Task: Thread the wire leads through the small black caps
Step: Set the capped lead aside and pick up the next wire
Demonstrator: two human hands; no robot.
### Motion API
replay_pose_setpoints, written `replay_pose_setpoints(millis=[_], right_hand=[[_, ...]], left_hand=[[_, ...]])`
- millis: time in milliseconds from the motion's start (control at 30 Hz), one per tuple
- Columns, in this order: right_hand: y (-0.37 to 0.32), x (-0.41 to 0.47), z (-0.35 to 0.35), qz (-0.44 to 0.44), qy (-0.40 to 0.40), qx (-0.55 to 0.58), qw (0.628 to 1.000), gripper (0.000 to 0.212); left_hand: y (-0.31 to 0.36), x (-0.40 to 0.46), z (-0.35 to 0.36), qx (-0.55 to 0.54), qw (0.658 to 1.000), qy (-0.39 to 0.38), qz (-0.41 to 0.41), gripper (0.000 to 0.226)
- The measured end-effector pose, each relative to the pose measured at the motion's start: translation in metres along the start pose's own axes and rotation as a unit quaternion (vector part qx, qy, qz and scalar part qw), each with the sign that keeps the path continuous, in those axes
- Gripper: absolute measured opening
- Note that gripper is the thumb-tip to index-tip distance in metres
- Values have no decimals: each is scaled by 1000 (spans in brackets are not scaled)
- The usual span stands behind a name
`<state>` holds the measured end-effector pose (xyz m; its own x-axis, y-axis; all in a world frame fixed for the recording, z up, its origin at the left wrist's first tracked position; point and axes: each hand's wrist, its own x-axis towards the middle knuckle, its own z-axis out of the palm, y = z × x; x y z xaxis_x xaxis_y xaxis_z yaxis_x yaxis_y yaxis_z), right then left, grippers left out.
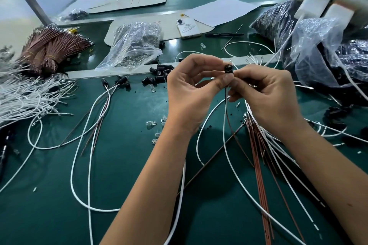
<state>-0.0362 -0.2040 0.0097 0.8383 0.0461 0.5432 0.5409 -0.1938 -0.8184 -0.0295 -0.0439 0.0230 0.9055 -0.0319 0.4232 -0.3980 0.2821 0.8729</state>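
Note:
Both hands are raised above the green table [127,165]. My left hand [189,93] pinches a small black cap [228,68] between thumb and fingertips. My right hand [266,95] meets it from the right and pinches the wire leads just under the cap. A white lead [226,125] and a brown lead [237,139] hang down from the cap to the table. Loose black caps [161,72] lie in a heap behind my left hand. Several capped wire sets [119,81] lie to the left.
A pile of white wires [23,97] and bundles of brown wires [49,49] fill the left. Brown and white leads [262,155] fan out under my right forearm. Clear bags [135,45] and dark bags [318,49] stand behind. A phone [188,28] and small clear bulbs [152,123] lie about.

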Motion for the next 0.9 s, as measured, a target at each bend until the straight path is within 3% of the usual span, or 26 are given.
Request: replay_pose_setpoints(millis=[367, 900], right_hand=[[-1, -1, 0, -19, -5, -50, 999, 4], [-2, -3, -1, 4, -18, -35, 999, 8]], left_hand=[[0, 0, 0, -5, 1000, -3, 7, 31], [-1, 1, -1, -12, 1000, 0, 13, 32]])
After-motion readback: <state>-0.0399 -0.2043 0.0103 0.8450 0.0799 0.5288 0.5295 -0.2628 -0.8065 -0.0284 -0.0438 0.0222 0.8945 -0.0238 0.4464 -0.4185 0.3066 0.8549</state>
